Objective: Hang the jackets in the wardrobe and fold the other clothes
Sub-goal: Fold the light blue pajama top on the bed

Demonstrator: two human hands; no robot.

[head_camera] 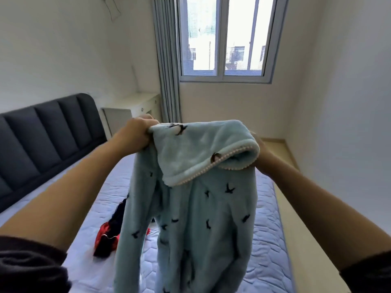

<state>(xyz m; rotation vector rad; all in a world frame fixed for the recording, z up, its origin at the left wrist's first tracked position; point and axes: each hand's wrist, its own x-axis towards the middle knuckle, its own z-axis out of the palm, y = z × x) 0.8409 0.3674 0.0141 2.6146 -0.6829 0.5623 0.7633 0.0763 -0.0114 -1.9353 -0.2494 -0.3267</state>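
Over the mattress (266, 240), the fleece jacket (201, 218) hangs straight from its shoulders, likely readied for a hanger. The left hand (137, 134) clenches fabric; the right hand (262, 154) has its fingers hidden, so its grip is unclear.

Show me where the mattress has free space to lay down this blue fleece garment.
Free: the mattress strip between the hanging fleece garment and the wooden ledge on the right; also the patch between the headboard and the red-and-black clothes. Crowded around those clothes. Behind the fleece is hidden.
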